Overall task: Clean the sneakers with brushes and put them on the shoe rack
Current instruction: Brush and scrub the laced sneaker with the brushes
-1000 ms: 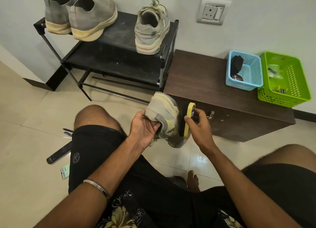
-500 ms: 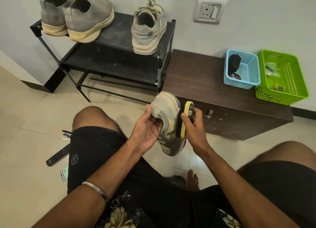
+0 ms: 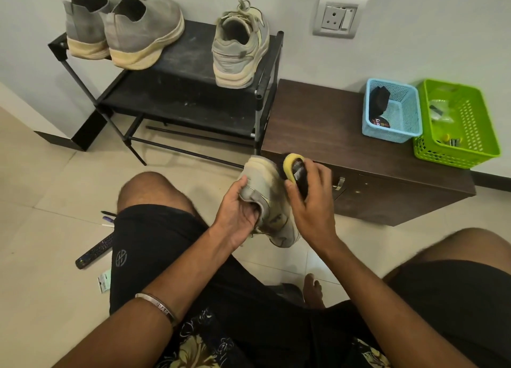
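Head view: left hand (image 3: 240,215) gripped sneaker (image 3: 269,202) at collar, frame centre. Right hand (image 3: 312,202) held brush (image 3: 297,171) against its side. Sneaker looked light, soft-sided; collar or heel best hold. Rack (image 3: 190,91) upper left.

Held sneaker (image 3: 265,199): pale grey upper, cream-yellow sole and panels. Brush (image 3: 296,171): yellow body, black bristles. Shoe rack (image 3: 177,91): black frame and shelves. Slip-on pair (image 3: 121,27) on rack: grey knit, cream soles. Laced sneaker (image 3: 240,44) on rack: grey, pale yellow accents. Cabinet (image 3: 318,124): dark brown woodgrain. Small basket (image 3: 403,113): light blue mesh. Larger basket (image 3: 467,124): bright green, perforated. Shorts (image 3: 154,243): black; cream floral print lower down. Floor (image 3: 41,188): beige tiles.
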